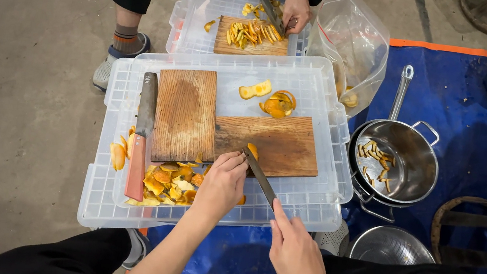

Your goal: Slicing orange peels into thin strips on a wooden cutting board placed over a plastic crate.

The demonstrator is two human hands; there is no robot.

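My right hand [297, 255] grips the handle of a knife [259, 176] whose blade slants up to a small orange peel piece [253, 150] on the right wooden board [279, 144]. My left hand [222, 184] rests fingertips on that board's near edge, beside the blade tip, holding nothing that I can see. A second, taller board [185, 114] lies to the left. Both boards sit on an upturned clear plastic lid [330, 135]. A heap of orange peels [169, 184] lies by my left hand.
A red-handled cleaver [142, 137] lies left of the boards. Peel curls [275, 102] sit at the lid's far side. Another person's hands [297, 4] cut peel strips on a farther board. A steel pot with strips [398, 162], a plastic bag [354, 45] and a strainer [391, 245] stand on the right.
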